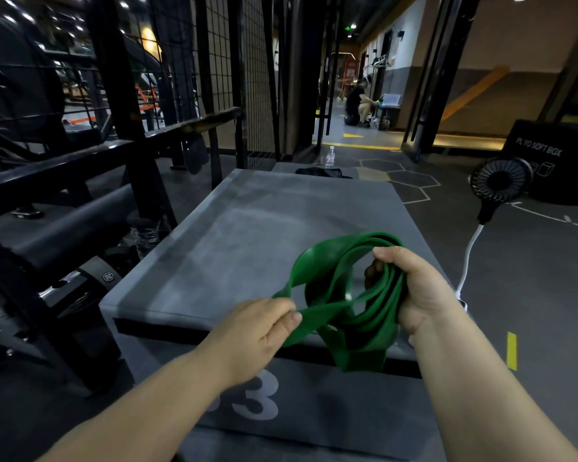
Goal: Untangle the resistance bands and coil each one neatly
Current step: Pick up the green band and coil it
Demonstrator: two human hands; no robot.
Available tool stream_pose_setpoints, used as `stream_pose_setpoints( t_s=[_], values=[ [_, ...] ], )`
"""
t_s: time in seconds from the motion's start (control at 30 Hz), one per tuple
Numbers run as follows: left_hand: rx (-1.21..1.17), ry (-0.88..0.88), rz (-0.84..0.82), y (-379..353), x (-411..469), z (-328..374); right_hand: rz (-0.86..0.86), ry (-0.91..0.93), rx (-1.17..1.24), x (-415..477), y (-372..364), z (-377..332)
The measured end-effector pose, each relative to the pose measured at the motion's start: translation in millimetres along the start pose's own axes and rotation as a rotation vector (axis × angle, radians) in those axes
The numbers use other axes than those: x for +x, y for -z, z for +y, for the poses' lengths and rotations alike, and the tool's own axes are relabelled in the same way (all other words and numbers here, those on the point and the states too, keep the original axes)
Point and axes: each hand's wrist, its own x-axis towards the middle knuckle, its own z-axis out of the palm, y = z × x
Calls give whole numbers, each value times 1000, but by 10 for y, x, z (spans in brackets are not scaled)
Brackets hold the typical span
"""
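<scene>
Head view: a green resistance band [361, 351] is held just above the near edge of a grey padded box [234, 228], at about 5 o'clock on its top. Its gathered loops are gripped in the curled fingers of the right hand [421, 295] at 3 o'clock of the bundle, while a loose twisted strand is pinched between thumb and fingers of the left hand [257, 328] at 8 o'clock. A black fan [501, 181] is seen at 2 o'clock of the box.
</scene>
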Motion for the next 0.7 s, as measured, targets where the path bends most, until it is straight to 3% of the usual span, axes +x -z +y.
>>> stream_pose_setpoints(
  t_s=[0.1,0.2,0.3,0.47,0.63,0.7],
  values=[
    [-322,86,235,-25,-27,51,-38,19,26,58,79,-50],
    [-417,200,389,29,38,72,-174,61,-78,4,62,-86],
    [-486,347,318,101,127,92,-290,78,-138,-26,41,-81],
    [-672,491,77,-11,217,132,-145,18,-37,52,81,-65],
    [-604,490,72,-120,171,146,-77,45,83,60,98,-73],
    [-677,516,47,-194,140,166,-87,49,105,45,86,-64]
  ],
)
